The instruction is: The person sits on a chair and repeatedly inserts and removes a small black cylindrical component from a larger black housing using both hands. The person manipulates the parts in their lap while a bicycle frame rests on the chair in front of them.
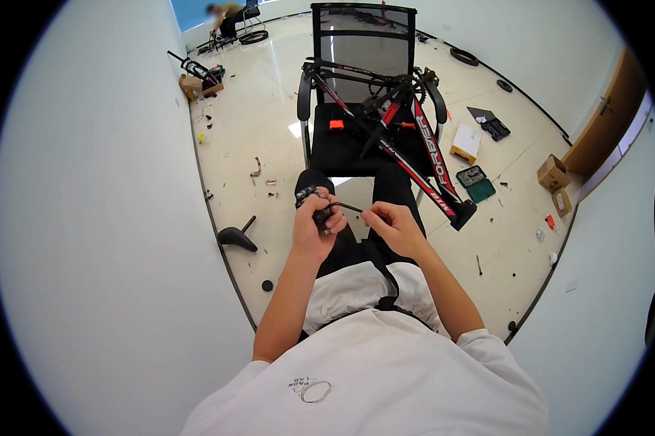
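Left hand: closed round small black bike part
Right hand: pinching thin black cable
Cable axis: left-right, spanning both hands
Far: bike frame on chair

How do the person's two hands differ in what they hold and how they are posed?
The left hand is wrapped in a fist around a small black part, while the right hand only pinches the end of a thin dark cable with its fingertips. The left hand sits slightly higher and nearer the black chair. Both are bare and raised over the lap.
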`<state>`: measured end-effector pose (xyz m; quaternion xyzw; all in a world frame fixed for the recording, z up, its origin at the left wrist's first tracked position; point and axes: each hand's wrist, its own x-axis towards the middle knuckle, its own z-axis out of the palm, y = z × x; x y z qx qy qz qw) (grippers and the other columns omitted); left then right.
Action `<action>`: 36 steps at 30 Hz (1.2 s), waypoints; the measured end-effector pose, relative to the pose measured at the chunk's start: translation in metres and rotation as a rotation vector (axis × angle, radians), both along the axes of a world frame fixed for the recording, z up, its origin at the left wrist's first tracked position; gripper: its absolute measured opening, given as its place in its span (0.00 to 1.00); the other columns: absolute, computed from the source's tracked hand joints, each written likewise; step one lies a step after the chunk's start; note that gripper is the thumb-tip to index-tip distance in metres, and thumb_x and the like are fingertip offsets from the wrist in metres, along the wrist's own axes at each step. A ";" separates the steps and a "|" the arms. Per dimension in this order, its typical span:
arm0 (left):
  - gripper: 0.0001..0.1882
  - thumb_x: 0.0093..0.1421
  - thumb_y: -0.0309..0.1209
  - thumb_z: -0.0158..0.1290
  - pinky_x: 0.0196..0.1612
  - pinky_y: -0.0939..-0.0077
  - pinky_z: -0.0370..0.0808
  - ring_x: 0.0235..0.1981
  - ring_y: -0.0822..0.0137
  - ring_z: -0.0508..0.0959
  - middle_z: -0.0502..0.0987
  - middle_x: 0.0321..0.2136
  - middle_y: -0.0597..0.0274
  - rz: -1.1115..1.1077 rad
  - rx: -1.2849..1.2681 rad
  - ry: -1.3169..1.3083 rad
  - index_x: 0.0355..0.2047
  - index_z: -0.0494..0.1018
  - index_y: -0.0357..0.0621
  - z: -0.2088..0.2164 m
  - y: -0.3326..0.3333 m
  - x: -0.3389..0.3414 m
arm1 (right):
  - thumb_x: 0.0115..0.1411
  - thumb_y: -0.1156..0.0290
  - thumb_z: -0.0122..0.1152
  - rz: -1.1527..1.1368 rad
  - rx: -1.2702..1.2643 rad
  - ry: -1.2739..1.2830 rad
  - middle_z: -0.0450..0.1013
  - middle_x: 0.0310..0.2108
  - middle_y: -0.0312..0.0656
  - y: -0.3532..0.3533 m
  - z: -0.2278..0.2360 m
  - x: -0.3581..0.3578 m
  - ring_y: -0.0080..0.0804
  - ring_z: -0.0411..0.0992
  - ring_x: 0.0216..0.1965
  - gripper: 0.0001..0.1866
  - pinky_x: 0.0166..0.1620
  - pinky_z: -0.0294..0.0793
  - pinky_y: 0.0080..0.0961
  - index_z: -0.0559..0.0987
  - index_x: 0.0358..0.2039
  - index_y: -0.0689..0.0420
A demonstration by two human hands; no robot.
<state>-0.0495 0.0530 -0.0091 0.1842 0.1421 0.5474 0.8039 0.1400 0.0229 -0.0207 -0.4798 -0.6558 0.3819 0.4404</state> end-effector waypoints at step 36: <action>0.10 0.54 0.26 0.61 0.21 0.84 0.65 0.18 0.81 0.71 0.72 0.16 0.69 -0.107 0.386 0.695 0.23 0.69 0.40 -0.032 -0.056 0.072 | 0.63 0.65 0.50 -0.018 -0.320 1.243 0.49 0.16 0.27 0.014 0.044 0.027 0.16 0.45 0.13 0.15 0.15 0.45 0.18 0.61 0.20 0.51</action>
